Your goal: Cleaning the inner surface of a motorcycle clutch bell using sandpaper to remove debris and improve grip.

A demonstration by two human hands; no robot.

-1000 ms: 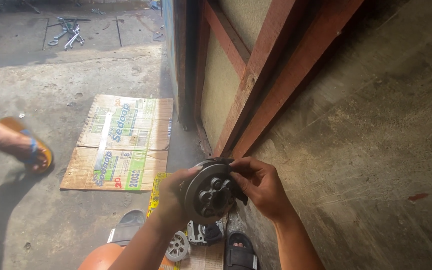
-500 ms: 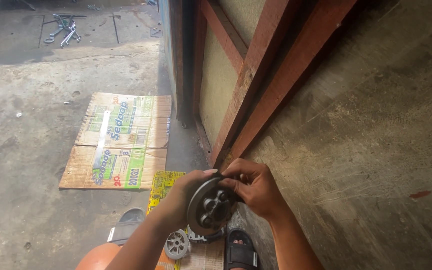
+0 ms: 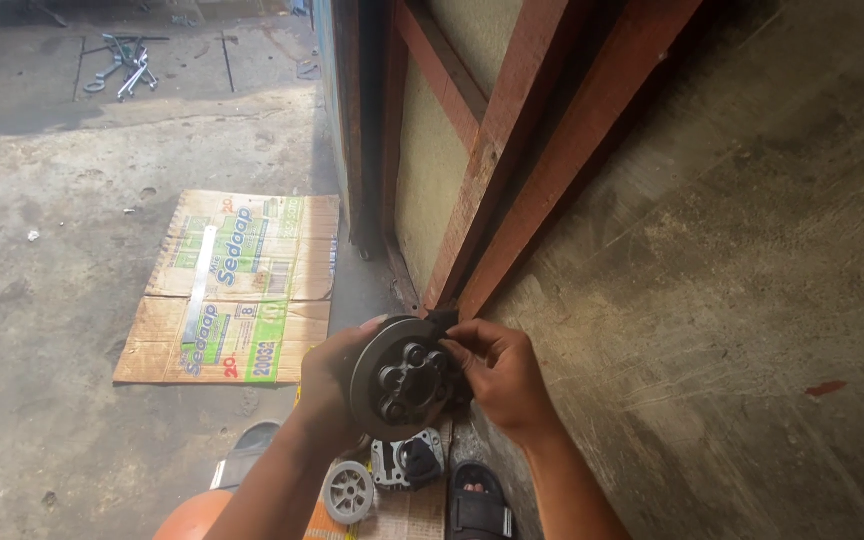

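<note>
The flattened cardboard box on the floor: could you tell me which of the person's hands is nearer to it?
Left. The left hand, gripping the round metal part, sits just right of the cardboard; the right hand is on the part's far side.

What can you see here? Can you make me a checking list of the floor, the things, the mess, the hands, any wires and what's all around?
Surface: rough, stained concrete floor.
Job's things: dark round metal part with a ring of holes in its face, held up in the air.
Clutter: flattened cardboard box on the floor; small grey wheel and a dark metal housing below the hands; metal tools far off.
Grippers: left hand cups the part from behind; right hand pinches its upper edge.
Cables: nothing seen.
Surroundings: red-brown wooden frame leaning by a concrete wall; dark sandal at the bottom edge.
</note>
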